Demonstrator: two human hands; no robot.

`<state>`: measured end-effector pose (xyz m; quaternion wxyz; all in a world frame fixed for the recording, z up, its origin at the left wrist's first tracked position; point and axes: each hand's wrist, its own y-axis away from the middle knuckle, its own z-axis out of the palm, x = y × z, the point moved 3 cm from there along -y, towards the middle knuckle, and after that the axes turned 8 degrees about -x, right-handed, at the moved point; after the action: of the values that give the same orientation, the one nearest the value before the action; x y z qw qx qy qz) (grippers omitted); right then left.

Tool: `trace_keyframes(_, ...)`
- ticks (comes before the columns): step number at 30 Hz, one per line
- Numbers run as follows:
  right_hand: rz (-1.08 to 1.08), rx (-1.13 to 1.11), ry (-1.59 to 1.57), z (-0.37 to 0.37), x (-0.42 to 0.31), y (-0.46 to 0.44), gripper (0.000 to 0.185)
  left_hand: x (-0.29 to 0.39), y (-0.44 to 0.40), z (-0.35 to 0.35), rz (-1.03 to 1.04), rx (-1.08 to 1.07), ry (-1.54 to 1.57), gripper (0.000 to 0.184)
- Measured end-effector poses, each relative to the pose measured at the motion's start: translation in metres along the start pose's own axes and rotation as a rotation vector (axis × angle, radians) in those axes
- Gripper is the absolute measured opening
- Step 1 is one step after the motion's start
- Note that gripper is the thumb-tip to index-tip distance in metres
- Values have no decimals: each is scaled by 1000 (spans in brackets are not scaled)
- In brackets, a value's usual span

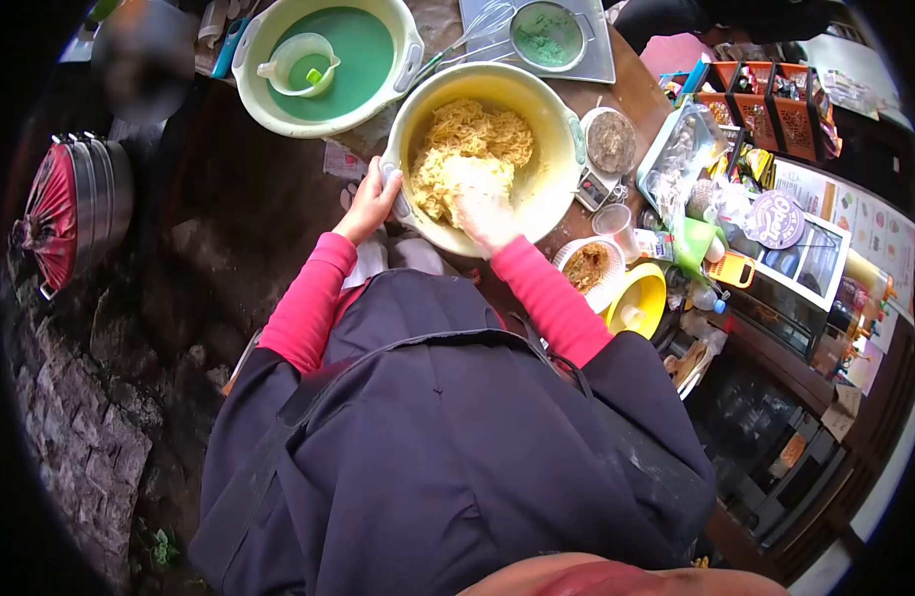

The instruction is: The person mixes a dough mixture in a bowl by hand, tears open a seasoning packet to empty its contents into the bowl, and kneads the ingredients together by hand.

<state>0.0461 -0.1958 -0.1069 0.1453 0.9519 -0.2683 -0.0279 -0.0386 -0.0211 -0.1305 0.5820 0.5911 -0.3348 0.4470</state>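
Right hand point(485, 215) in yellow shreds point(480, 136)

Shredded yellow mixture point(487, 131) heaped in clumps, left of centre in pale-yellow two-handled basin point(554, 164).

Left hand point(371, 206) touches the basin point(551, 134), right hand point(486, 213) the yellow shreds point(489, 131).

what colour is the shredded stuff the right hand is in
The shredded mixture is yellow, seen best in the head view.
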Motion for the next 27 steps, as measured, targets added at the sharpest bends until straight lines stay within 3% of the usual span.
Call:
trace_keyframes(2,51,-106,-66,-28,-6,-26,28,-1,-1,1,19,37,15,41)
trace_keyframes(4,280,-519,-329,-13,8,-64,30,1,1,0,28,44,12,37)
trace_keyframes(5,287,-511,-331,-5,16,-75,30,4,1,0,21,32,24,37)
trace_keyframes(8,343,-389,-352,19,33,-76,27,13,5,-2,-36,-9,16,35)
trace_keyframes(10,96,218,-561,2,39,-54,33,9,2,-4,-83,-27,0,34)
trace_keyframes(11,140,363,-1435,48,44,-52,32,-3,-2,-4,-3,-23,-38,39)
trace_keyframes(13,225,153,-1226,-5,60,-10,32,-12,-5,-5,77,-24,-72,45)
trace_keyframes(16,260,210,-1232,-38,78,26,31,1,0,-4,7,0,-6,31)
trace_keyframes(18,297,267,-1189,-43,85,38,31,8,1,-3,47,-5,-13,31)
trace_keyframes(20,359,284,-1072,-35,90,34,31,11,3,-3,-43,-31,10,30)
trace_keyframes(24,487,255,-882,-2,109,-17,30,4,-1,-2,2,-28,55,28)
trace_keyframes(25,490,228,-842,2,117,-32,30,2,-1,-4,-36,-83,39,47)
trace_keyframes(27,458,147,-774,-2,127,-60,30,-2,-3,-4,19,-40,-17,46)
